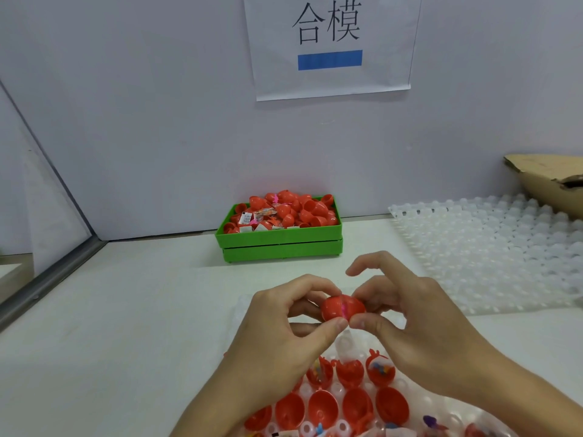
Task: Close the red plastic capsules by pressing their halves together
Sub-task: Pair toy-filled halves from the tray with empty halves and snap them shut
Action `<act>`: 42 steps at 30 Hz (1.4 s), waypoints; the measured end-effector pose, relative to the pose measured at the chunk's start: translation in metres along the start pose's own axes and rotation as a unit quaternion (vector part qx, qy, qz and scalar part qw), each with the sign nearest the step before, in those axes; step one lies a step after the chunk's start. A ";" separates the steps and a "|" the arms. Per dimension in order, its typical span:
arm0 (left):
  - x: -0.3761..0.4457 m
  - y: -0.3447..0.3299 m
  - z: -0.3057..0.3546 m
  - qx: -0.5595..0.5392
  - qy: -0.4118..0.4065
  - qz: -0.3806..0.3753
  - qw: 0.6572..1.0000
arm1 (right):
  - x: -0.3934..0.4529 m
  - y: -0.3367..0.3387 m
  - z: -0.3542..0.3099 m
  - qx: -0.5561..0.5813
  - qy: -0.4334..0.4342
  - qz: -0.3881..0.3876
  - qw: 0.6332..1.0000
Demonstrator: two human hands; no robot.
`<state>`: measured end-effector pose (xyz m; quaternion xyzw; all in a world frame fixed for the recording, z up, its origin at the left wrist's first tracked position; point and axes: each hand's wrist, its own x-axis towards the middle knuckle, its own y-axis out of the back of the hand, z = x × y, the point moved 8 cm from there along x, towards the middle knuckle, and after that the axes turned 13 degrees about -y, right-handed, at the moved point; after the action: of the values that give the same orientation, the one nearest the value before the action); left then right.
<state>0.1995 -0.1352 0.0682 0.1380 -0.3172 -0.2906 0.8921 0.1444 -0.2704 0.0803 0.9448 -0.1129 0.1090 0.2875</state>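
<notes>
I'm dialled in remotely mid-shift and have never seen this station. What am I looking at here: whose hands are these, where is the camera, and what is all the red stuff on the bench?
There is no machine here: these are a person's two bare hands, filmed by one wide-angle camera worn on their head, looking forward and down. The left hand and right hand together hold one red capsule above the bench, fingers and thumbs pinching its two halves; a pink line shows at the seam, so it does not look fully shut yet. Below the hands lies a clear plastic tray with open red halves sitting in its cups, some with small toys inside. Further back, a green bin is heaped with more red halves. A second, bare tray lies to the right, by a torn cardboard piece. A paper sign hangs on the wall.
</notes>
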 end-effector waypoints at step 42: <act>0.002 0.007 0.004 -0.023 0.008 0.046 0.999 | -0.001 0.006 0.011 0.132 -0.101 0.014 0.986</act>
<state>0.2016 -0.1308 0.0753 0.1048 -0.3090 -0.2556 0.9101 0.1435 -0.2812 0.0740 0.9790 -0.1392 0.0310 0.1459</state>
